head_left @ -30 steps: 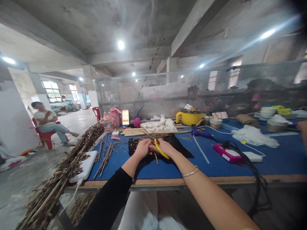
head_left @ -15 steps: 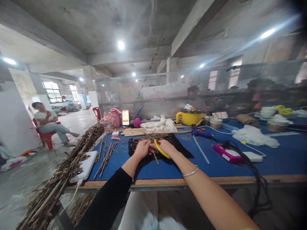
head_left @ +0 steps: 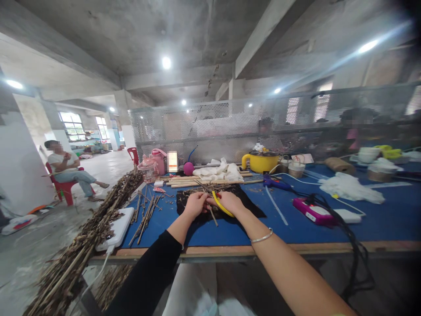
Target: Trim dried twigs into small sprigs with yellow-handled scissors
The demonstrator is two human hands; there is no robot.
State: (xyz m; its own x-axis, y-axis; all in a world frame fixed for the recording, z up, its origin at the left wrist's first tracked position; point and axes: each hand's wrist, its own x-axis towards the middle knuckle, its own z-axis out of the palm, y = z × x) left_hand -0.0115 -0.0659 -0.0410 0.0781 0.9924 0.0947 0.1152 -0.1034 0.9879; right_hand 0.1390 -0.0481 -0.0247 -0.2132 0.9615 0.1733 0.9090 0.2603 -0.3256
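My left hand is closed around a thin brown twig over a black cloth on the blue table. My right hand grips yellow-handled cutters whose jaws meet the twig between the two hands. The hands touch each other. A silver bangle sits on my right wrist. More short twigs lie on the cloth just beyond the hands.
A long bundle of dry branches leans off the table's left end beside a white power bank. Wooden sticks, white cloths, a yellow pot, a glue gun, a pink device with black cables. A person sits far left.
Both hands have shifted very slightly; the twig end below them has tilted a little. The grip on twig and cutters is the same.
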